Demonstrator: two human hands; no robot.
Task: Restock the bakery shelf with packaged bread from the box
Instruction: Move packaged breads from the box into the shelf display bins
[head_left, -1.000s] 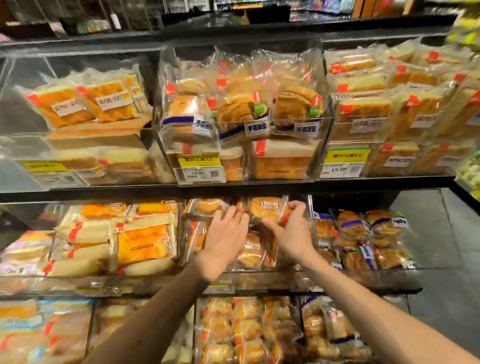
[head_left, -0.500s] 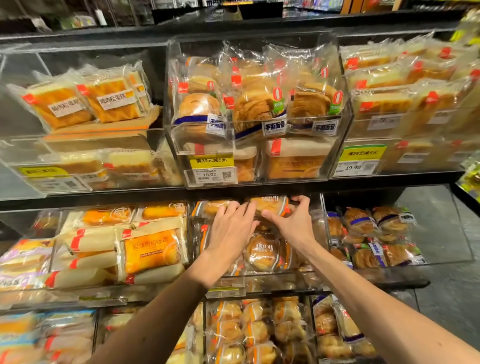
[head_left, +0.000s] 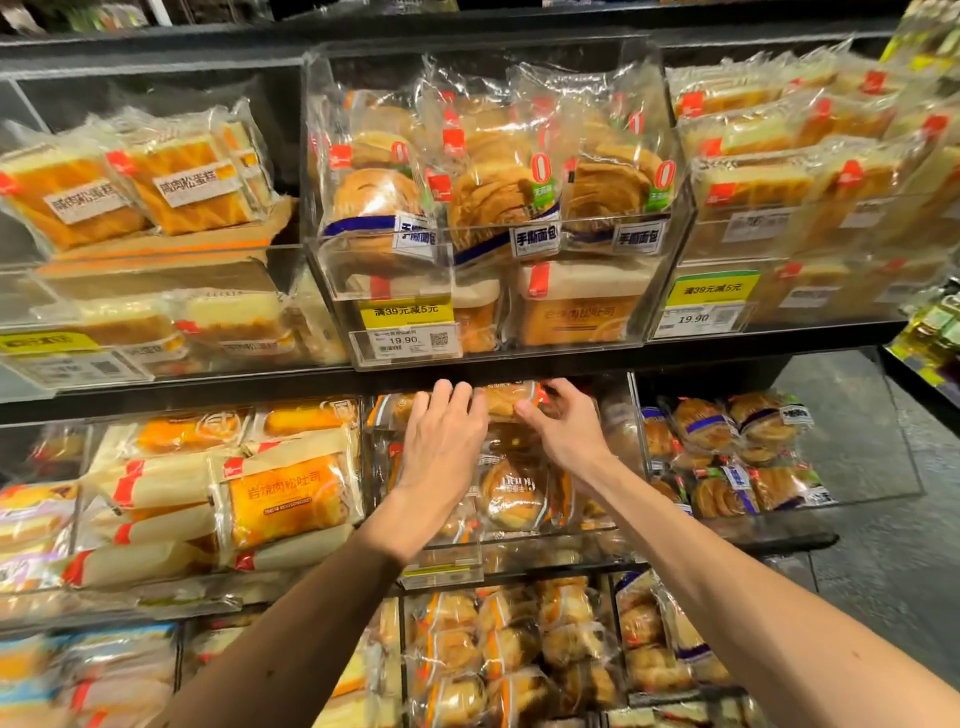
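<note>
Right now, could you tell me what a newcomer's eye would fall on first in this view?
Two bare hands meet mid-frame: the left hand lies flat on a bread packet while the right hand pinches its end, just under the upper shelf's dark edge. Above them, a clear bin crammed with round loaves carries a bright yellow price tag on its front.
</note>
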